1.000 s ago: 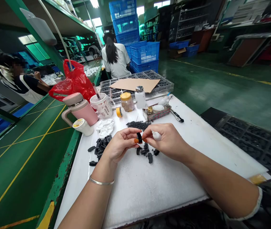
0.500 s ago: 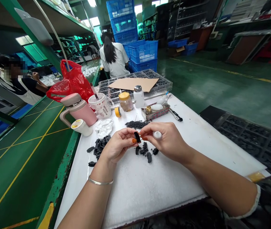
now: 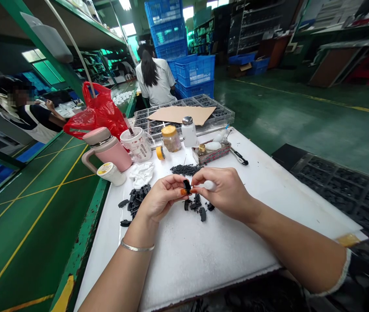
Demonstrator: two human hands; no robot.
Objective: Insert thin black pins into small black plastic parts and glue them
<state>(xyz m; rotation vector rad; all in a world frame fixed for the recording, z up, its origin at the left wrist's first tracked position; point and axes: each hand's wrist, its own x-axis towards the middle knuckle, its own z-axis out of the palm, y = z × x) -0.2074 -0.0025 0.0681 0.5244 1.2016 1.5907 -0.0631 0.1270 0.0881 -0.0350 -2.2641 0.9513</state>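
Note:
Between the thumb and fingers of my left hand [image 3: 160, 197] is a small black plastic part [image 3: 187, 186], held upright above the table. My right hand [image 3: 228, 190] pinches a small white squeeze bottle [image 3: 210, 186], its thin tip against or very close to the part; the exact contact is too small to tell. Just below my hands lie several finished-looking black pieces [image 3: 203, 214] on the white table top. A heap of larger black parts [image 3: 136, 200] sits beside my left wrist. Beyond my fingertips is a pile of tiny black pieces [image 3: 186, 169].
Along the back stand a pink mug [image 3: 114, 151], a white cup [image 3: 137, 145], a yellow-lidded jar [image 3: 171, 139], a pump bottle [image 3: 189, 132] and a small tray [image 3: 213, 155]. A utility knife [image 3: 239, 157] lies right. Compartment trays [image 3: 226, 116] stand behind. Two people sit further off.
My right hand has shifted slightly left and turned, so the white bottle now shows more from its side. My left hand stays almost still with the black part.

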